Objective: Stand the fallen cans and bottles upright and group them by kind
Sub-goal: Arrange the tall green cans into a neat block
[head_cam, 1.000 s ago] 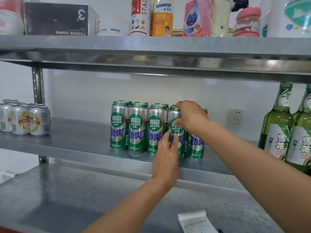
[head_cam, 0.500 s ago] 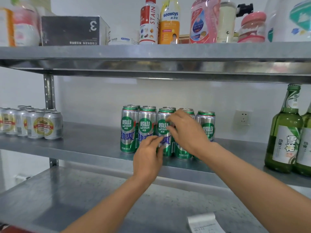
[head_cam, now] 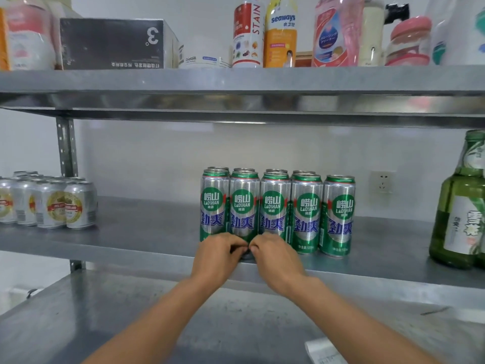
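Several tall green-and-silver Laoshan cans (head_cam: pixel 275 206) stand upright in two tight rows on the middle shelf (head_cam: pixel 147 227). My left hand (head_cam: pixel 219 254) and my right hand (head_cam: pixel 274 256) meet at the base of the second front can (head_cam: pixel 244 203). The fingers of both hands curl against its bottom from either side. Short silver cans with gold-and-red labels (head_cam: pixel 60 206) stand grouped at the shelf's left end. Green glass bottles (head_cam: pixel 462 208) stand upright at the right edge.
The upper shelf (head_cam: pixel 236 80) carries a black box (head_cam: pixel 112 43), detergent bottles (head_cam: pixel 279 32) and jars. A wall socket (head_cam: pixel 383 181) sits behind the cans. A slip of paper (head_cam: pixel 324 352) lies on the lower steel surface (head_cam: pixel 105 311).
Both hands dropped from the upper and middle parts of the green cans to the base of the second front can. The front row now stands in an even line. The camera moved closer.
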